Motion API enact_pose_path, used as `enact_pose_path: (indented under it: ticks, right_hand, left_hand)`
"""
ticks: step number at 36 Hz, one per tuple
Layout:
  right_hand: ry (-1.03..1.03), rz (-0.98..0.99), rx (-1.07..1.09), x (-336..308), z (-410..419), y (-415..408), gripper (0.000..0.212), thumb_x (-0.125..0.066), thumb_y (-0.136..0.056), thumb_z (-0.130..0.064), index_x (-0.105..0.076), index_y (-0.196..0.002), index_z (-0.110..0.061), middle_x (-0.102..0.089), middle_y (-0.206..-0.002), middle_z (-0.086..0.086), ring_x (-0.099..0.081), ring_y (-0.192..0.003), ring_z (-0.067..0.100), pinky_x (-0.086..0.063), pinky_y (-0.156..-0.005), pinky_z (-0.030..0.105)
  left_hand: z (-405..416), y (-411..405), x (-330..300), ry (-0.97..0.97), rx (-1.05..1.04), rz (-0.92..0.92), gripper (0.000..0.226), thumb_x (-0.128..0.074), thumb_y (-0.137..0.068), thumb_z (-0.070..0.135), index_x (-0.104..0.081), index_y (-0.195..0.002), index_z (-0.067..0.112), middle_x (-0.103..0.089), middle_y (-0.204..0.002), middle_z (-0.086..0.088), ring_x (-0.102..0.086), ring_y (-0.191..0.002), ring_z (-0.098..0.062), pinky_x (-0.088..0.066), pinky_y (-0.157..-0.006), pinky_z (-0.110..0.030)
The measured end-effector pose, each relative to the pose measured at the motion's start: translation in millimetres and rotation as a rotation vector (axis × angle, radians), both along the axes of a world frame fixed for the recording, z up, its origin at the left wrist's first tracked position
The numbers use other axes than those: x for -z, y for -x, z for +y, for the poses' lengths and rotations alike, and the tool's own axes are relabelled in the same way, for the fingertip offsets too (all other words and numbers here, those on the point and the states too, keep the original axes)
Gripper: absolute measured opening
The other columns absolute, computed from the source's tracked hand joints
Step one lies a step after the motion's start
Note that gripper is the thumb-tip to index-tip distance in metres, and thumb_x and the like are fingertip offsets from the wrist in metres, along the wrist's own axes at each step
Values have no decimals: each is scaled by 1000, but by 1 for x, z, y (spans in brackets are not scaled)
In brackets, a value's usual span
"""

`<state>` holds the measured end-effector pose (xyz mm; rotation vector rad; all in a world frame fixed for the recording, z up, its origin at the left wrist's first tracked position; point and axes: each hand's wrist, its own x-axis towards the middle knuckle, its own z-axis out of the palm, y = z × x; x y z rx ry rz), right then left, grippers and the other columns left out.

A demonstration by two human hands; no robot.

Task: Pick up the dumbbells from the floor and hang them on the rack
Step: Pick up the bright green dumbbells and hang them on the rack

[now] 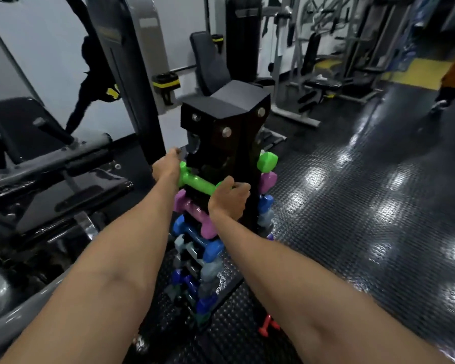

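From the head view, both hands held a green dumbbell (196, 181) against the rack (229, 132): the left hand (166, 168) around its far end, the right hand (229, 199) clamped on the near end. Lower slots were filled; a red dumbbell (268, 325) lay on the floor (365, 206).

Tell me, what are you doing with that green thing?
A person is hanging a green dumbbell on a tall black rack in a gym. The left hand is at one end and the right hand grips the other. Pink, blue and grey dumbbells already hang below it. A small red dumbbell lies on the floor beside the rack.
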<state>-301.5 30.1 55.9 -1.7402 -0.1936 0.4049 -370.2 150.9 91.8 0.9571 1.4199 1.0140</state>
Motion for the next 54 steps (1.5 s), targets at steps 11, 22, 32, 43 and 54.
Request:
enact_pose_path:
  ticks: [11,22,32,43,54]
  right_hand:
    - [71,-235,42,13,5,11,21,-40,-87,-32,-45,-98,-15,-50,-105,5,-60,-77,34,-32,-65,35]
    - [66,-199,24,20,9,17,17,-44,-91,-30,-42,-103,-18,-48,-106,4,-51,-69,28,-31,-65,35]
    - [14,-99,-130,19,-1,12,25,-42,-93,-38,-40,-113,-22,-45,-111,2,-46,-70,18,-34,-70,37]
    - [-90,40,-330,41,-47,-16,52,-52,-85,-70,-48,-106,-23,-62,-104,-1,-61,-92,18,-49,-74,33]
    - [230,115,-304,171,-151,-73,45,-43,-93,-65,-52,-102,-22,-61,-101,0,-56,-79,9,-37,-60,28]
  left_hand:
    - [19,-5,22,30,105,-113,21,-69,-58,38,-73,-63,19,-71,-83,-7,-71,-84,-35,-59,-79,-47]
    - [25,-9,24,-14,110,115,31,-62,-79,48,-69,-82,18,-67,-94,-3,-64,-104,-29,-53,-96,-42]
    - [17,-7,21,34,115,248,70,-41,-94,53,-46,-141,1,-51,-140,-17,-55,-122,-33,-48,-103,-43]
    - [-53,-2,73,-211,-150,332,47,-38,-100,53,-61,-109,13,-60,-121,-7,-54,-114,-24,-42,-87,-34]
    - [-206,8,250,253,-340,492,50,-36,-103,40,-58,-121,0,-57,-128,-28,-53,-120,-42,-40,-98,-42]
